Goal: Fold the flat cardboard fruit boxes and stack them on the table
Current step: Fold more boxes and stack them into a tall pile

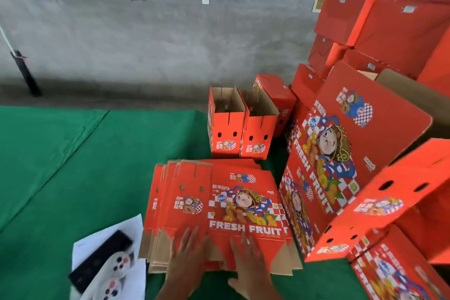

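Observation:
A stack of flat red "FRESH FRUIT" boxes (219, 204) lies on the green table (73, 178) in front of me. My left hand (187, 258) rests flat with straight fingers on the near brown flaps of the top sheet. My right hand (250, 263) lies beside it, fingers spread on the same near edge. Two folded boxes (241, 129) stand upright with open tops behind the stack. Another folded box (277, 95) stands behind them.
A large pile of red boxes (379, 39) fills the right side, some leaning over the table. A big flat printed box (341, 143) leans there. A phone and a white cloth on paper (107, 260) lie at the near left. A grey wall is behind.

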`<state>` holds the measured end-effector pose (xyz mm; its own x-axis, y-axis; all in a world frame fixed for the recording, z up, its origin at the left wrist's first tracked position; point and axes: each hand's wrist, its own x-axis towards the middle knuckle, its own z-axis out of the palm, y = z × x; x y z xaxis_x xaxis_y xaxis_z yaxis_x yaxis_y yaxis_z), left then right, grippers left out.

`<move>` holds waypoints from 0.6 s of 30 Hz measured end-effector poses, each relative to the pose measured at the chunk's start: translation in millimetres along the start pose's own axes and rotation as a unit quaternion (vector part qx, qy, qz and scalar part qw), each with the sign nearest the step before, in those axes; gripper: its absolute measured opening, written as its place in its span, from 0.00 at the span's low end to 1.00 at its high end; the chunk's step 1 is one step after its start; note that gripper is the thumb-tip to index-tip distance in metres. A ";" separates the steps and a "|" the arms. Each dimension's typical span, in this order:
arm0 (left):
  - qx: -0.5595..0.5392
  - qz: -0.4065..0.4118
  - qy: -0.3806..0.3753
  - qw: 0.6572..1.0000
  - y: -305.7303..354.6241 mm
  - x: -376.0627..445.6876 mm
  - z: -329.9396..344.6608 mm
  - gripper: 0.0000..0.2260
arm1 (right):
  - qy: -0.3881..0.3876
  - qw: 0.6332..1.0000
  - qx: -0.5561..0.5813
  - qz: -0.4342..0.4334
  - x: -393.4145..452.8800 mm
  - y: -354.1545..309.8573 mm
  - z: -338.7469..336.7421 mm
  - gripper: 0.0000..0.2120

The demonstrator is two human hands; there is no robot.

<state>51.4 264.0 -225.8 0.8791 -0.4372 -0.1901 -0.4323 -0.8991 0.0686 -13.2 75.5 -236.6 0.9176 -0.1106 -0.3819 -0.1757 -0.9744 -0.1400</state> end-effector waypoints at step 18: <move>-0.189 0.019 0.154 0.970 5.8 -70.4 -53.6 0.09 | 0.076 0.989 0.018 -0.122 -84.1 50.6 -45.1 0.32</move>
<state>-2.2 288.4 -159.6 0.9076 -0.4030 0.1180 -0.4120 -0.8008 0.4347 -83.1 26.7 -170.3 0.9768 0.0959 -0.1916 0.0472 -0.9686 -0.2442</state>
